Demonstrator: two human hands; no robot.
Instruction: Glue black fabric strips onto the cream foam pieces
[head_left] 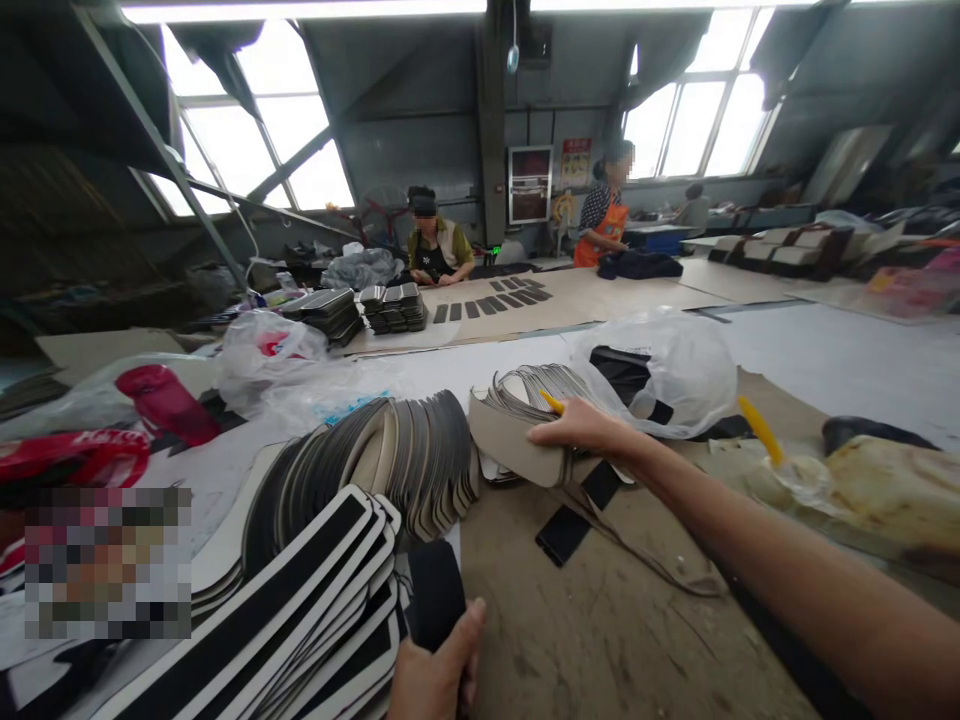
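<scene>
at a brown worktop [540,640], the right hand [581,427] clamps a curved beige panel [514,438], its long axis slanting far-left to near-right, ahead and right of the left hand [439,662], which grips a black strip [435,592] beside stacked white-edged pieces [300,562].

At 6 o'clock, the bottom edge cuts the left hand [439,665]. At 4 o'clock, most fingers of the right hand [581,425] are hidden; only a short end of the yellow tool [553,402] shows. At 7 o'clock, the same edge cuts the long strips [270,595]. At 1 o'clock, the red poster [576,161] is too small to read
</scene>
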